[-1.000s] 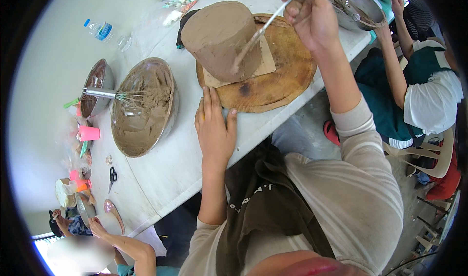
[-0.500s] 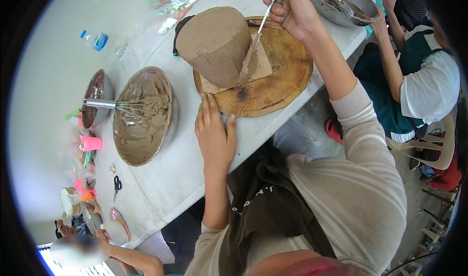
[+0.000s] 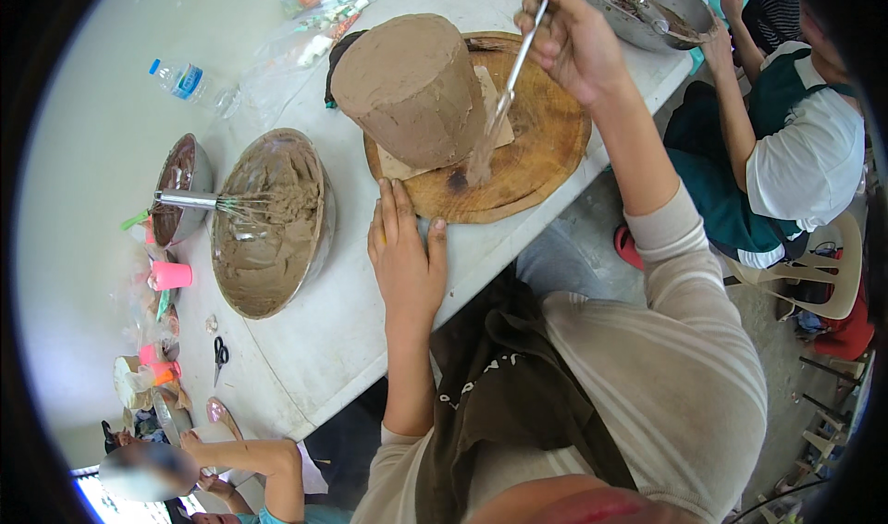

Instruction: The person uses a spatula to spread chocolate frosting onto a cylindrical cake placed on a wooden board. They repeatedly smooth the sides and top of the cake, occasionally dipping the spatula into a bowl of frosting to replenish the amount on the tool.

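Observation:
A tall round cake (image 3: pixel 407 89) coated in brown frosting stands on a square cardboard base (image 3: pixel 499 108), which lies on a round wooden board (image 3: pixel 541 159). My right hand (image 3: pixel 578 48) grips a slim spatula (image 3: pixel 509 89) by its handle; the frosting-smeared blade points down beside the cake's right side, apart from it and slightly blurred. My left hand (image 3: pixel 405 242) rests with fingers stretched out, fingertips at the board's near left edge. Left of the cake is a large bowl of brown frosting (image 3: pixel 268 223) with a whisk (image 3: pixel 194 199) lying across its rim.
Behind the frosting bowl stands a smaller metal bowl (image 3: pixel 190 191). A water bottle (image 3: pixel 190 82), scissors (image 3: pixel 220 357) and a pink cup (image 3: pixel 172 275) lie about the white table (image 3: pixel 351 339). At the right, a person (image 3: pixel 795 145) holds a metal bowl (image 3: pixel 629 24); another person's arm (image 3: pixel 250 455) is lower left.
My right hand has moved a little right and nearer, drawing the spatula blade away from the cake's side. The left hand stays in place. The person at lower left has raised an arm.

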`<state>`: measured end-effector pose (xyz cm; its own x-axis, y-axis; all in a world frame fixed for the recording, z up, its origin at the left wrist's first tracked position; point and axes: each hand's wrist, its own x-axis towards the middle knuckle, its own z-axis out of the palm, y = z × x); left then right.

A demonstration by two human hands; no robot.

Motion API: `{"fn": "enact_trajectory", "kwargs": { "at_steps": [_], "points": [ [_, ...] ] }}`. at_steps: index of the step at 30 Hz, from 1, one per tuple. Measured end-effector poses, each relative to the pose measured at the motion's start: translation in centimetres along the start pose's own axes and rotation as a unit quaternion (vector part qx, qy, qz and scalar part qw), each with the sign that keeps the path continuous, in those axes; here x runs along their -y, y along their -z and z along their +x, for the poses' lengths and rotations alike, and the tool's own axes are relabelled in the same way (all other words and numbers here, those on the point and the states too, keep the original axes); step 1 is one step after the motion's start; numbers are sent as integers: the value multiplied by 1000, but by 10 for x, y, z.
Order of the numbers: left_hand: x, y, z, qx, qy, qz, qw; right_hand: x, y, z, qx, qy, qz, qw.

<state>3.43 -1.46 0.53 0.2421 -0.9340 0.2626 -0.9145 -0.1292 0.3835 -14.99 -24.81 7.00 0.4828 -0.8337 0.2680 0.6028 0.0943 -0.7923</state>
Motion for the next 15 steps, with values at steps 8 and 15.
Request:
{"fn": "enact_trajectory", "kwargs": {
  "at_steps": [8,15],
  "points": [
    [0,0,1,-5,-8,1,1000,-17,-2,5,-85,26,-36,995],
    [1,-2,1,-15,-4,1,1000,31,-39,20,-64,127,64,988]
  ]
}}
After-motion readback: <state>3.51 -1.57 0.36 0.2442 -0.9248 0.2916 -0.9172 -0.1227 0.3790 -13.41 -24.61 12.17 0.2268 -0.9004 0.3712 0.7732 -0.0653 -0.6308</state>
